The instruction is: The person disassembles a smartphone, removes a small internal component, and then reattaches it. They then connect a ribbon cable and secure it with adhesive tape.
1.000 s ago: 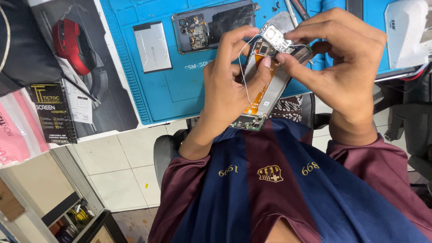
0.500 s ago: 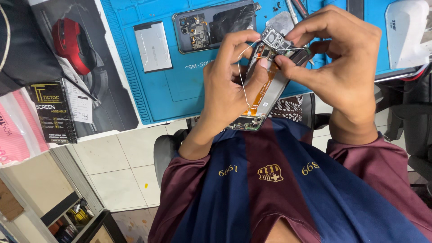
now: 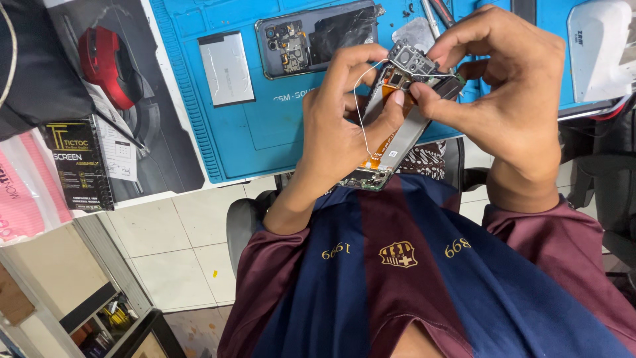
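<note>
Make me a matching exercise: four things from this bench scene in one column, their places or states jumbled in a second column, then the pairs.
1. phone frame
2. battery
3. opened phone
4. mouse

A. red, left of the blue mat
B. flat on the mat, insides showing
C. held up between left hand and right hand
D. silver, on the mat beside the opened phone

Pairs: 1-C, 2-D, 3-B, 4-A

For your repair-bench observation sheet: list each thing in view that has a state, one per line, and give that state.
Opened phone frame with orange flex cable: held up off the mat, tilted.
Left hand: grip closed on the frame.
Right hand: fingers pinching the frame's top end.
Second dark phone: back removed, lying on the blue mat.
Flat silver battery: loose on the mat.
</note>
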